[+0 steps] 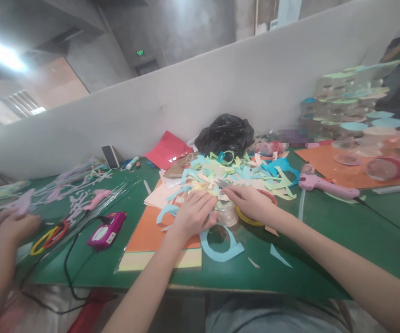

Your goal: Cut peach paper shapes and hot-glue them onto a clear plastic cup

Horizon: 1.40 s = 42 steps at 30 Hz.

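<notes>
Left hand (197,212): laid over a pile of paper scraps (246,173) at the middle of the tabletop (172,277); fingers bent and close together. Whether the grip held a scrap could not be told.

Right hand (250,200): at the near side of the same pile, fingertips close to the left hand; grip narrow, beside a thin grey pointed piece (224,184) — whether pinched or merely touched could not be told. Yellow loop (250,221): partly hidden beneath this hand.

Clear plastic piece (228,215): between the hands. Light blue paper ring (222,255): on the near side of the pile, cut through.

Stacked coloured sheets (147,231): under and beside the left forearm, orange uppermost at the near part. Black plastic bag (224,134): behind the pile, near the pale partition (116,115). Red sheet (167,150): left of the bag.

Pink glue gun (335,186): right of the pile, lying flat, cord attached. Magenta box (107,231): at left, black cable joined. Phone (110,157): propped upright at the partition. Co-worker's hand (19,226): far left — contents blurred.
</notes>
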### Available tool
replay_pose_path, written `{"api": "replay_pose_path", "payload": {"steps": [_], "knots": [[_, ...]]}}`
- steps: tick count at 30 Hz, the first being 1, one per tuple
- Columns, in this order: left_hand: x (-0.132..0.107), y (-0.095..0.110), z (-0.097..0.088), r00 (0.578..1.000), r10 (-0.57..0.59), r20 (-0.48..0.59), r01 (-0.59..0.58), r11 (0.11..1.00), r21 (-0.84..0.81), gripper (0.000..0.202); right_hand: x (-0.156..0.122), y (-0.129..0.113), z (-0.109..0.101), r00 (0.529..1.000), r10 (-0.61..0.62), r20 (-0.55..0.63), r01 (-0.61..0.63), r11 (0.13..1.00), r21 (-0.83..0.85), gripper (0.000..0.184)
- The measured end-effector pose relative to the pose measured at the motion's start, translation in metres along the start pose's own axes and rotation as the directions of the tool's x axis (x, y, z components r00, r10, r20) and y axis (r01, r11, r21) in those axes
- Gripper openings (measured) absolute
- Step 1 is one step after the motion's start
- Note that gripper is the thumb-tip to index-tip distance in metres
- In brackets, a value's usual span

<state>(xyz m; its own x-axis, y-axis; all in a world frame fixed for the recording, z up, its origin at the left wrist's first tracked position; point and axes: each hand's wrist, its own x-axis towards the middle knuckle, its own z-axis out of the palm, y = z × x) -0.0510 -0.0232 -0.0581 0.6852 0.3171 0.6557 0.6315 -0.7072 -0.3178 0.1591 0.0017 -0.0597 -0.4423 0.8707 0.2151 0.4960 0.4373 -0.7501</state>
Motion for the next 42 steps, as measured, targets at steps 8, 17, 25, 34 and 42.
{"api": "replay_pose_path", "payload": {"steps": [8,17,25,34,42], "knots": [[-0.001,-0.007,0.002,0.998,0.038,-0.043,-0.035,0.998,0.059,0.03,-0.003,-0.008,0.0,0.998,0.06,-0.034,-0.064,0.989,-0.133,0.051],[-0.023,-0.058,-0.018,0.751,-0.642,-0.154,0.65,0.679,0.342,0.027,-0.006,-0.017,-0.019,0.96,0.119,-0.255,-0.228,0.861,-0.455,0.058],[-0.053,-0.075,-0.011,0.192,-0.959,0.208,0.767,0.279,0.578,0.053,-0.008,-0.021,-0.02,0.963,0.052,-0.266,-0.198,0.806,-0.558,0.049],[-0.055,-0.077,-0.011,0.003,-0.982,0.189,0.836,0.106,0.538,0.073,-0.007,-0.023,-0.018,0.974,0.034,-0.225,-0.162,0.797,-0.581,0.044],[-0.061,-0.078,-0.011,0.098,-0.981,0.165,0.835,0.171,0.523,0.065,-0.007,-0.021,-0.015,0.975,-0.003,-0.222,-0.132,0.797,-0.59,0.043]]}}
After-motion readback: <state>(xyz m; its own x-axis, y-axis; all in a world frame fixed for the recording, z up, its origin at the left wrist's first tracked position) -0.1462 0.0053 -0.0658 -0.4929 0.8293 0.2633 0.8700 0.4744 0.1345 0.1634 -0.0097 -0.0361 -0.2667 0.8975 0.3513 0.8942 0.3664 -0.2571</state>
